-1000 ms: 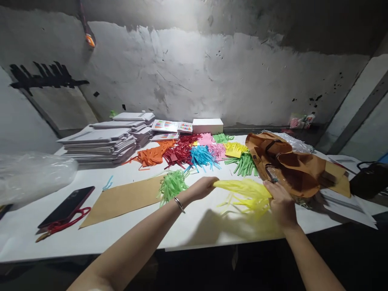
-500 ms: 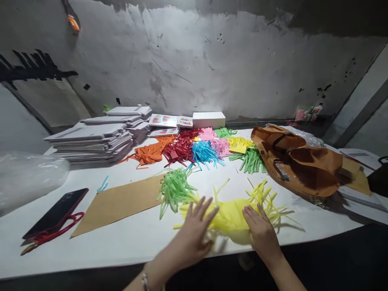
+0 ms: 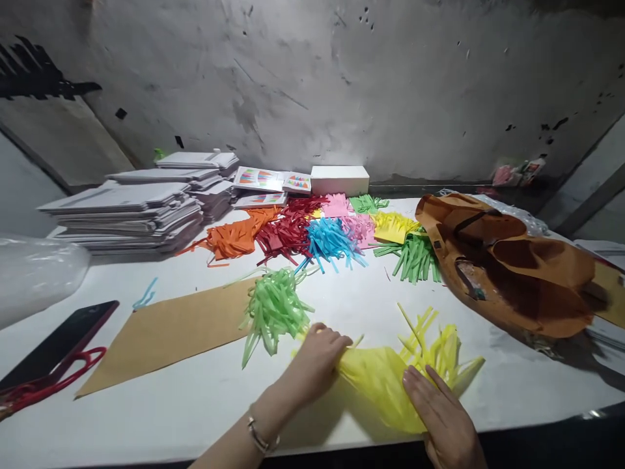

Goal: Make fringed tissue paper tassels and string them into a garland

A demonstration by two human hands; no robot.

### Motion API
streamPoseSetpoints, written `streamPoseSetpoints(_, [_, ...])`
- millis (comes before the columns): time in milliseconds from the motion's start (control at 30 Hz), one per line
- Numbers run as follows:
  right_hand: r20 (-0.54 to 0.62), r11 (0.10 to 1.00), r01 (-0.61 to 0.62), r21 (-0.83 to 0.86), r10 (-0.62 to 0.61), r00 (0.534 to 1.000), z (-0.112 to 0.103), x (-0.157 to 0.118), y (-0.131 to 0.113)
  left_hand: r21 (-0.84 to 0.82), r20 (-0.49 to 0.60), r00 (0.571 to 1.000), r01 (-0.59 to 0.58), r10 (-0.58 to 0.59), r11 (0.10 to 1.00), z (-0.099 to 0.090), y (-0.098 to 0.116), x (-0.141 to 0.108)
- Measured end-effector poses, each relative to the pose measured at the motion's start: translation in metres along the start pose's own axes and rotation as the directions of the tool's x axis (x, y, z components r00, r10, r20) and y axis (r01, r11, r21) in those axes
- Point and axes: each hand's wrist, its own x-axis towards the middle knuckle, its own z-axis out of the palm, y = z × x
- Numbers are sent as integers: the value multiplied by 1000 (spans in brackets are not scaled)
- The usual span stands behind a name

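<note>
Yellow fringed tissue: one, at the near side of the table, right of and nearer than the light-green streamer bundle.
Left hand: clamped on the tissue's gathered left end, seemingly to anchor it.
Right hand: apart from the left, fingers straight across the tissue beside its fringe, perhaps smoothing it; thumb grip cannot be told.
Brown paper sheet: left of the bundle, partly under its strips.
Blue fringed paper: behind the bundle, probably set back for elbow room.
</note>
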Motion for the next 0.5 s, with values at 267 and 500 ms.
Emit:
streamPoseSetpoints(267, [116, 999, 1, -35, 3, 993, 17, 12, -3, 440, -241, 959, 244, -148, 864, -46, -58, -72])
streamPoseSetpoints(500, [153, 993, -111, 49, 102, 983, 37, 10, -19, 64, -86, 985, -145, 151, 987, 14, 44, -61])
